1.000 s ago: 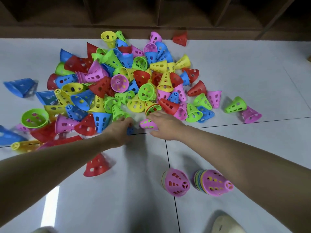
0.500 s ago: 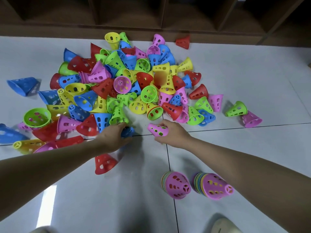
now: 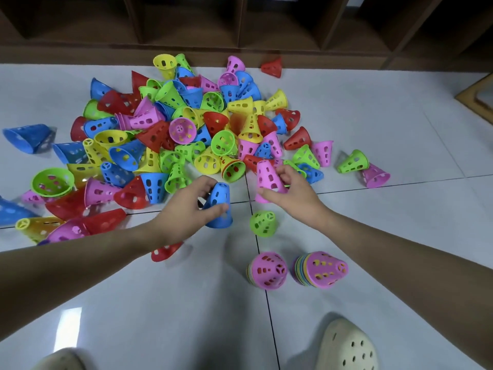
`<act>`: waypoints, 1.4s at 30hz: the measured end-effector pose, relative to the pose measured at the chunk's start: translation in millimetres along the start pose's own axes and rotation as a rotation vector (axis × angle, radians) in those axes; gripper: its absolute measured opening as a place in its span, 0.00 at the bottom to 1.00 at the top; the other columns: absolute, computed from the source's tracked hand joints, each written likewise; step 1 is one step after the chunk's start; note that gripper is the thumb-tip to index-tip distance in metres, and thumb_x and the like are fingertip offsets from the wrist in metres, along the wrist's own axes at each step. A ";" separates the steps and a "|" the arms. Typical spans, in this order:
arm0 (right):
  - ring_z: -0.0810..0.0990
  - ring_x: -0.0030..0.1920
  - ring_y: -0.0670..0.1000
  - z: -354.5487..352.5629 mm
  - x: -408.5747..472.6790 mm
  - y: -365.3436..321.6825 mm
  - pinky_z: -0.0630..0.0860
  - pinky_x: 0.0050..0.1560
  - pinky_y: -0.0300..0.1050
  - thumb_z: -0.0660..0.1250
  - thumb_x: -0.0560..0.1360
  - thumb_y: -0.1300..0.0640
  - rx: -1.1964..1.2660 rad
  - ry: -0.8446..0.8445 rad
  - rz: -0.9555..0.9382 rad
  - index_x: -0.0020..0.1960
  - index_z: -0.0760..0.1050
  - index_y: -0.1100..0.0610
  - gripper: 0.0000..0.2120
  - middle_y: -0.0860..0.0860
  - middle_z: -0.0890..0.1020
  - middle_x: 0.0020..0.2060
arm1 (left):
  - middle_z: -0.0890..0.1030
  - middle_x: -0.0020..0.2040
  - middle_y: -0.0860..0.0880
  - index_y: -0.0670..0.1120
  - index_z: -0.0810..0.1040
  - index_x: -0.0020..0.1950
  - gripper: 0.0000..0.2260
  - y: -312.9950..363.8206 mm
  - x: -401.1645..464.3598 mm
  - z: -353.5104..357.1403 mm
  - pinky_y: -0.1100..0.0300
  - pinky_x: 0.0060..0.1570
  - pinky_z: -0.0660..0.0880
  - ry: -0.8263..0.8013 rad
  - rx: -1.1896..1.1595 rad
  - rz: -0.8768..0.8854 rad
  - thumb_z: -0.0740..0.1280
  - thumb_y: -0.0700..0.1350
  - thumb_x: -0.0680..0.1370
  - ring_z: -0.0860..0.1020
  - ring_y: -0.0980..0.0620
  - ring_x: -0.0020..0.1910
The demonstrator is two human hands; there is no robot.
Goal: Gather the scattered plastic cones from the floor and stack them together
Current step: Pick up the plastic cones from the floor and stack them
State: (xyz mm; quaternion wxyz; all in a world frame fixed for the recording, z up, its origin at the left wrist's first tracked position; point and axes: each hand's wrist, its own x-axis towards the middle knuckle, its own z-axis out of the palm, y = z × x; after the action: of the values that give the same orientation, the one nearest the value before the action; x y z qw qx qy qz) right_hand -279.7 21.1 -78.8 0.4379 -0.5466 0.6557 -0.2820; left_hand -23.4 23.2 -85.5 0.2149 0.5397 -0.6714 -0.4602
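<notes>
1. The blue cone (image 3: 219, 206) stands narrow end up at the near edge of the pile of cones (image 3: 170, 134); the left hand (image 3: 186, 209) grips it, fingers and thumb curled round its sides.
2. The pink cone (image 3: 267, 180) sits just to its right, also narrow end up, pinched by the right hand (image 3: 290, 193) between thumb and curled fingers.
3. The two hands are near each other but apart, each clamped on its own cone.
4. A green cone (image 3: 263, 224) stands on the white tiled floor (image 3: 400, 129) just below the right hand.
5. Closer to the person, two stacks topped with pink, the left stack (image 3: 268, 271) and the right stack (image 3: 321, 269), stand side by side.
6. A red cone (image 3: 165, 252) lies partly hidden under the left forearm.
7. A cream clog (image 3: 346, 345) shows at the bottom edge; dark wooden shelving (image 3: 240, 22) runs behind the pile.
</notes>
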 end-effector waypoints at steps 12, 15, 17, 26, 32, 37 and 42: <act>0.79 0.46 0.49 -77.1 -145.4 28.4 0.74 0.46 0.36 0.74 0.74 0.60 -0.055 0.129 -0.055 0.58 0.75 0.49 0.16 0.46 0.82 0.46 | 0.80 0.55 0.59 0.54 0.73 0.60 0.18 55.5 -73.2 54.3 0.59 0.59 0.76 -0.307 0.002 0.346 0.76 0.49 0.75 0.79 0.58 0.55; 0.79 0.48 0.53 -80.2 -164.5 44.1 0.75 0.48 0.40 0.74 0.72 0.56 -0.016 0.159 -0.028 0.56 0.75 0.49 0.15 0.47 0.82 0.45 | 0.79 0.53 0.59 0.55 0.73 0.58 0.16 52.1 -73.5 69.1 0.56 0.57 0.76 -0.336 0.093 0.358 0.75 0.50 0.74 0.78 0.57 0.53; 0.79 0.49 0.52 -79.8 -173.1 51.3 0.75 0.48 0.39 0.75 0.72 0.59 -0.012 0.158 -0.015 0.56 0.75 0.48 0.16 0.45 0.82 0.46 | 0.80 0.55 0.59 0.54 0.75 0.59 0.16 47.7 -73.2 77.1 0.55 0.57 0.76 -0.354 0.128 0.379 0.75 0.51 0.74 0.78 0.58 0.54; 0.81 0.58 0.49 -82.0 -174.1 60.4 0.73 0.63 0.52 0.76 0.71 0.54 -0.029 0.181 -0.061 0.60 0.73 0.47 0.21 0.45 0.84 0.50 | 0.74 0.63 0.64 0.56 0.73 0.71 0.26 30.1 -66.2 83.1 0.83 0.54 0.61 -0.358 0.254 0.287 0.75 0.53 0.75 0.67 0.72 0.55; 0.81 0.53 0.47 -77.2 -153.4 50.0 0.74 0.60 0.46 0.73 0.73 0.52 -0.030 0.159 -0.080 0.56 0.76 0.50 0.14 0.46 0.84 0.45 | 0.77 0.65 0.60 0.55 0.73 0.70 0.30 5.6 -59.2 58.4 0.64 0.64 0.71 -0.376 0.324 0.249 0.70 0.66 0.72 0.74 0.65 0.62; 0.81 0.50 0.45 -56.0 -121.4 39.3 0.75 0.57 0.43 0.73 0.74 0.57 -0.104 0.013 -0.070 0.55 0.76 0.50 0.11 0.46 0.84 0.44 | 0.78 0.55 0.57 0.50 0.78 0.63 0.21 -39.7 -51.7 18.5 0.62 0.58 0.71 -0.204 0.506 0.178 0.69 0.61 0.76 0.75 0.57 0.54; 0.80 0.46 0.43 -30.0 -92.6 31.4 0.76 0.51 0.40 0.74 0.74 0.57 -0.171 -0.059 -0.084 0.53 0.77 0.50 0.09 0.46 0.83 0.46 | 0.79 0.53 0.55 0.50 0.78 0.60 0.15 -87.7 -56.8 -25.5 0.54 0.58 0.75 -0.149 0.661 0.077 0.71 0.55 0.77 0.76 0.54 0.53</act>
State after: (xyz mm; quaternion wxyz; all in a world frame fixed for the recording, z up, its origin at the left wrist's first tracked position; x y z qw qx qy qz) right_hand -319.2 114.7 -67.0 0.3963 -0.6172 0.6407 -0.2270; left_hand 61.3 66.3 -135.8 -0.0042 0.5194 -0.8180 -0.2472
